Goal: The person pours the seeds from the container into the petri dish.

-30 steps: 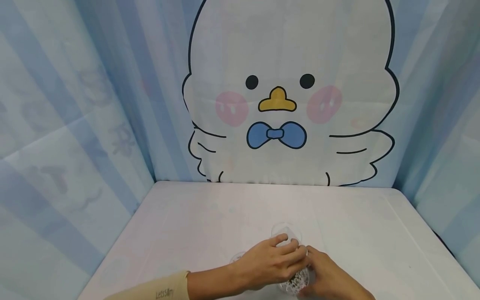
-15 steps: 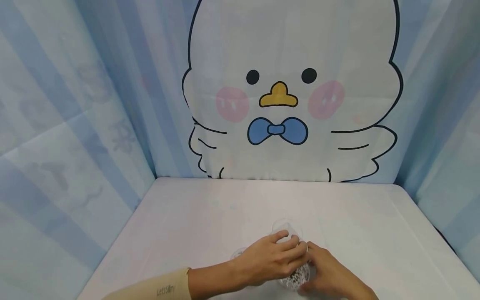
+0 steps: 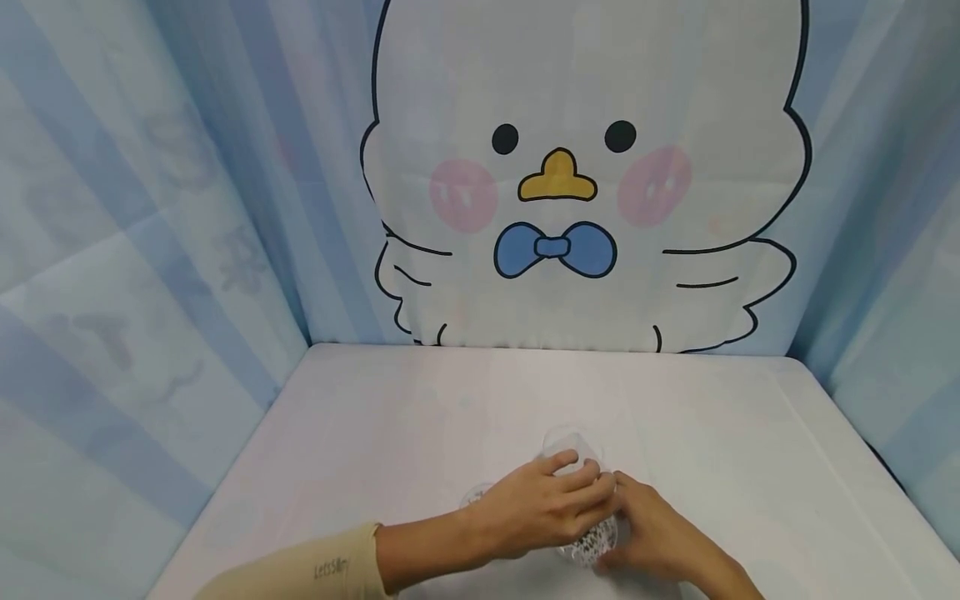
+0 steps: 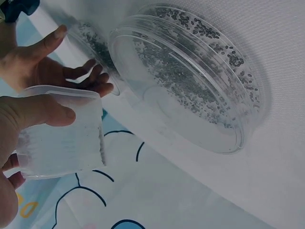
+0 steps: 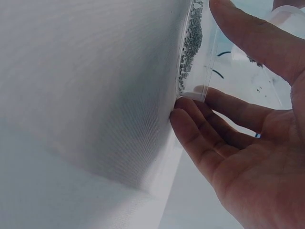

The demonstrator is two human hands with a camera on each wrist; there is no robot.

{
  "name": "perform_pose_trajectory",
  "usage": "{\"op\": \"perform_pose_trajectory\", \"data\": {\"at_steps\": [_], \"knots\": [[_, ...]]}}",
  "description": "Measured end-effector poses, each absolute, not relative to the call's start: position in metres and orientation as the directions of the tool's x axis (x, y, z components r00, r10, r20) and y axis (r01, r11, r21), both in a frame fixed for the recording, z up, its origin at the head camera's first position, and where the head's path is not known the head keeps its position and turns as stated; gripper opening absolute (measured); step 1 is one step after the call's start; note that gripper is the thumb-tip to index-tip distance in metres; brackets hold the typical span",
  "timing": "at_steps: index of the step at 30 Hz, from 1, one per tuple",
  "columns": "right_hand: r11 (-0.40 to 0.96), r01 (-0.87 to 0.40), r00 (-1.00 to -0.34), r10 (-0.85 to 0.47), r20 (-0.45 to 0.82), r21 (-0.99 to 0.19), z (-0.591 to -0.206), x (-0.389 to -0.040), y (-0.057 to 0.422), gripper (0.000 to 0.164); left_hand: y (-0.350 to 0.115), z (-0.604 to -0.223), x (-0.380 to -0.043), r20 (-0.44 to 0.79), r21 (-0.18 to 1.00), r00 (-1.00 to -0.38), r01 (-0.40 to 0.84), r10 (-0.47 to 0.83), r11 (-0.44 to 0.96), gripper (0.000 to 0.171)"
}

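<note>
My left hand (image 3: pixel 551 504) grips a translucent plastic cup (image 4: pixel 62 138), tipped on its side, with dark specks along one side. Close beside it, my right hand (image 3: pixel 660 529) holds a clear petri dish (image 3: pixel 592 543) on the table by its edge, thumb and fingertips at opposite sides. Small dark seed-like grains (image 5: pixel 193 43) lie in that dish. In the left wrist view another clear round dish (image 4: pixel 176 81) with scattered dark grains shows large in the foreground. The left fingers cover part of the cup in the head view.
A clear round rim (image 3: pixel 558 435) shows on the table just beyond the hands. The white table (image 3: pixel 420 400) ends at a backdrop curtain with a cartoon bird (image 3: pixel 555 312); striped blue curtains (image 3: pixel 150 250) hang at both sides.
The head view has tilted slightly downward, then upward shift of the whole scene shows in it. Both hands keep nearly the same hold and place over the dish.
</note>
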State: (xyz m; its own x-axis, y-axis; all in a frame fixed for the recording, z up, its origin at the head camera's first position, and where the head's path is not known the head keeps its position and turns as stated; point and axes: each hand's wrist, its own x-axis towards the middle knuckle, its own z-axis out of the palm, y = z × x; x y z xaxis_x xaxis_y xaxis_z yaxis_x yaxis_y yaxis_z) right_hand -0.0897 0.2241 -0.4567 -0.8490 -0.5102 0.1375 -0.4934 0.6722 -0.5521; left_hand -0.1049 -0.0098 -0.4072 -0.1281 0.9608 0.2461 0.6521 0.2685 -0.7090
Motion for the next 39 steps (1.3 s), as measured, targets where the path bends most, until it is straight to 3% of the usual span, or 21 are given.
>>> {"op": "perform_pose_trajectory", "data": {"at_steps": [10, 14, 19, 24, 30, 39], "knots": [[0.683, -0.480, -0.851, -0.516, 0.102, -0.550, -0.456, -0.089, 0.225, 0.072, -0.009, -0.409, -0.106, 0.246, -0.721, -0.119, 0.641, 0.962, 0.264, 0.041], [0.688, -0.446, -0.864, -0.498, 0.075, -0.572, -0.457, -0.091, 0.225, 0.072, -0.009, -0.408, -0.109, 0.266, -0.654, -0.144, 0.699, 0.953, 0.289, 0.045], [0.686, -0.402, -0.875, -0.482, 0.035, -0.606, -0.458, -0.091, 0.225, 0.081, -0.012, -0.405, -0.119, 0.308, -0.401, -0.287, 0.825, 0.907, 0.397, 0.068], [0.705, -0.391, -0.875, -0.485, 0.000, -0.592, -0.455, -0.091, 0.224, 0.081, -0.022, -0.408, -0.135, 0.313, -0.115, -0.440, 0.862, 0.841, 0.494, 0.098], [0.706, -0.374, -0.881, -0.473, -0.007, -0.601, -0.455, -0.090, 0.225, 0.086, -0.031, -0.419, -0.153, 0.325, 0.123, -0.552, 0.830, 0.768, 0.545, 0.099], [0.696, -0.356, -0.880, -0.474, -0.028, -0.624, -0.456, -0.092, 0.227, 0.085, -0.037, -0.422, -0.168, 0.289, 0.357, -0.659, 0.747, 0.694, 0.561, 0.099]]}}
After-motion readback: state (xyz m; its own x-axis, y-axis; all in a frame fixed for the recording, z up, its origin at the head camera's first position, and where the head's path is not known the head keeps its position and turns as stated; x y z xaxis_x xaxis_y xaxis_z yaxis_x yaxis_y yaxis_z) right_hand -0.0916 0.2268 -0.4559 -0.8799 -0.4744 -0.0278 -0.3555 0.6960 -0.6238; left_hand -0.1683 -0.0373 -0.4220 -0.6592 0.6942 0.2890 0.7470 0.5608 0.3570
